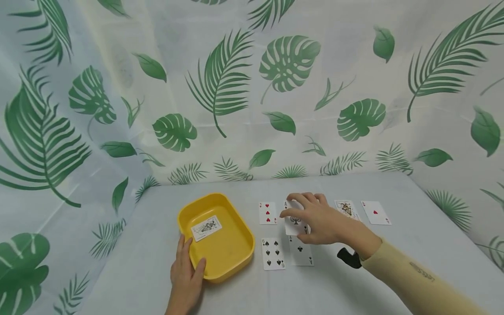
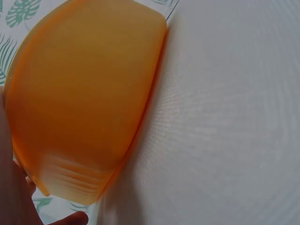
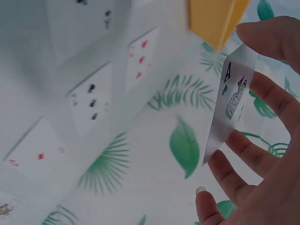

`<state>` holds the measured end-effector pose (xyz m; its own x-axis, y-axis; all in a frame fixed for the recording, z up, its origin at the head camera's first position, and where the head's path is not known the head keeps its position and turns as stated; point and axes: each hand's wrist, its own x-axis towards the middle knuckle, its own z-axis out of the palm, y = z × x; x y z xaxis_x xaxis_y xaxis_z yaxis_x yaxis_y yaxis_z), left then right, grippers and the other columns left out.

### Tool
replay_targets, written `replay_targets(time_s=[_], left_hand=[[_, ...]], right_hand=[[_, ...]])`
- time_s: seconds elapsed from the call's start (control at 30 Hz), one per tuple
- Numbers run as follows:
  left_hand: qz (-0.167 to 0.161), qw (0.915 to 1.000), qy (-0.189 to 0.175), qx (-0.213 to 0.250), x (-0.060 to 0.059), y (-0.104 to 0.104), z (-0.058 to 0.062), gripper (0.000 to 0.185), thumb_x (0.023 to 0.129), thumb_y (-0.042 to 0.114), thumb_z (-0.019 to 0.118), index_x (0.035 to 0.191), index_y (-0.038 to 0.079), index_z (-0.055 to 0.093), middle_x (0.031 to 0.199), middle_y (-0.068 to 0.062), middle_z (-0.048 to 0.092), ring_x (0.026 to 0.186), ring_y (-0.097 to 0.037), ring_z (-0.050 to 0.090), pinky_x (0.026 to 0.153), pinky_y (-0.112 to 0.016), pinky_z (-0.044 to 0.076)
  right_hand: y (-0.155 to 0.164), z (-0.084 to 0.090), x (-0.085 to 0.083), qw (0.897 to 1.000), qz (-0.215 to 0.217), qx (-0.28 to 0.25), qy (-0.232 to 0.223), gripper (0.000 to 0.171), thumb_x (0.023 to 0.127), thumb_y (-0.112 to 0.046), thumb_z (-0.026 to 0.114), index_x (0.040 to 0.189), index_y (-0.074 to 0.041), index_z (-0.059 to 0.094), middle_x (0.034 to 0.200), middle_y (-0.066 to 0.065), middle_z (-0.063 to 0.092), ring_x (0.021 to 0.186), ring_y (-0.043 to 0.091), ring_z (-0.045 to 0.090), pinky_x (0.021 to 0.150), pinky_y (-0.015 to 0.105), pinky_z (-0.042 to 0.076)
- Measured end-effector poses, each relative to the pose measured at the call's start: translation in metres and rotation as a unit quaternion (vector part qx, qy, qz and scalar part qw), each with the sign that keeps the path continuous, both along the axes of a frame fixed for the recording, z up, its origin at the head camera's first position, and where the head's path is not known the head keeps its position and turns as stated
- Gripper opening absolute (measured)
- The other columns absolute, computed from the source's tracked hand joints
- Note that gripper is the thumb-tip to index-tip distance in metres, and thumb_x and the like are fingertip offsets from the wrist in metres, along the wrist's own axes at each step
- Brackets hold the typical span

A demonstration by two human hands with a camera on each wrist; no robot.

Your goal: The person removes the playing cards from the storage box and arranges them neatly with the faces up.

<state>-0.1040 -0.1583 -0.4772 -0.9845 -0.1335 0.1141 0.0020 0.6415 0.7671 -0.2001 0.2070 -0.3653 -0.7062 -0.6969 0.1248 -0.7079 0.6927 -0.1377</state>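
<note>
Right now the right hand pinches an ace of spades between its thumb and fingers, a little to the right of the yellow tray. The right wrist view shows the same card tipped up on its edge, with a fingertip at the top and other fingers behind it. The card sits just above the table, but I cannot tell if its bottom edge touches the cloth. The left hand holds the near left corner of the tray, with the thumb over the rim and the fingers along the outside wall. From the left wrist view, the tray wall fills most of the picture, and only a bit of the hand shows at the bottom. Inside the tray lies one face card, flat and face up. Other cards lie flat on the table to the right of the tray. Closest is a red four, and a nine of spades lies nearer to the person. An ace of clubs lies just beside the nine, right under the right hand. Farther from the tray, past the right hand, lie another face card and a red ace. Green leaves cover the cloth wall behind the tray.
</note>
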Motion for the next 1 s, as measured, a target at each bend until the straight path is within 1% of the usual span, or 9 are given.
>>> replay_targets(time_s=[0.23,0.37,0.53,0.7,0.87,1.0], left_hand=[[0.004,0.9999,-0.010,-0.002,0.001,0.002,0.000,0.064,0.103,0.022,0.053,0.157,0.008,0.020,0.168,-0.012,0.000,0.148,-0.042,0.013,0.114,-0.062,0.010],[0.004,1.0000,-0.008,-0.004,0.001,0.002,0.000,0.065,0.103,0.022,0.053,0.157,0.008,0.020,0.168,-0.013,0.000,0.148,-0.042,0.013,0.114,-0.062,0.010],[0.004,1.0000,0.003,-0.006,0.000,0.001,-0.001,0.064,0.103,0.021,0.053,0.157,0.008,0.021,0.168,-0.013,0.001,0.148,-0.042,0.013,0.114,-0.062,0.010],[0.003,0.9998,0.019,-0.006,-0.001,0.000,-0.003,0.063,0.103,0.020,0.053,0.156,0.007,0.022,0.168,-0.014,0.003,0.148,-0.043,0.014,0.113,-0.063,0.010],[0.004,1.0000,0.008,-0.002,-0.001,0.000,-0.003,0.064,0.103,0.022,0.053,0.157,0.008,0.021,0.168,-0.013,0.002,0.148,-0.043,0.013,0.113,-0.064,0.010],[0.005,1.0000,0.004,-0.002,-0.001,0.001,-0.002,0.064,0.103,0.022,0.053,0.157,0.008,0.021,0.168,-0.013,0.002,0.148,-0.042,0.013,0.113,-0.063,0.010]], right_hand=[[0.022,-0.019,0.009,1.000,-0.016,0.000,-0.010,0.052,0.078,-0.026,0.081,0.127,-0.034,0.064,0.145,0.010,0.046,0.130,0.038,0.042,0.098,0.063,0.031],[0.035,-0.029,0.014,0.999,-0.029,-0.001,-0.032,0.052,0.077,-0.023,0.081,0.126,-0.031,0.065,0.144,0.011,0.048,0.130,0.039,0.043,0.097,0.066,0.031],[0.049,-0.042,0.018,0.997,-0.044,0.007,-0.063,0.053,0.077,-0.024,0.082,0.127,-0.030,0.066,0.143,0.011,0.049,0.130,0.039,0.043,0.095,0.066,0.031],[0.059,-0.050,0.020,0.996,-0.044,0.005,-0.078,0.053,0.076,-0.024,0.083,0.126,-0.031,0.067,0.141,0.009,0.050,0.128,0.039,0.045,0.093,0.066,0.032],[0.064,-0.058,0.021,0.995,-0.043,0.014,-0.087,0.054,0.076,-0.026,0.084,0.126,-0.034,0.066,0.141,0.009,0.050,0.127,0.038,0.046,0.092,0.065,0.033],[0.068,-0.063,0.021,0.993,-0.055,0.025,-0.104,0.054,0.076,-0.026,0.084,0.126,-0.036,0.065,0.143,0.009,0.049,0.129,0.038,0.045,0.094,0.066,0.032]])
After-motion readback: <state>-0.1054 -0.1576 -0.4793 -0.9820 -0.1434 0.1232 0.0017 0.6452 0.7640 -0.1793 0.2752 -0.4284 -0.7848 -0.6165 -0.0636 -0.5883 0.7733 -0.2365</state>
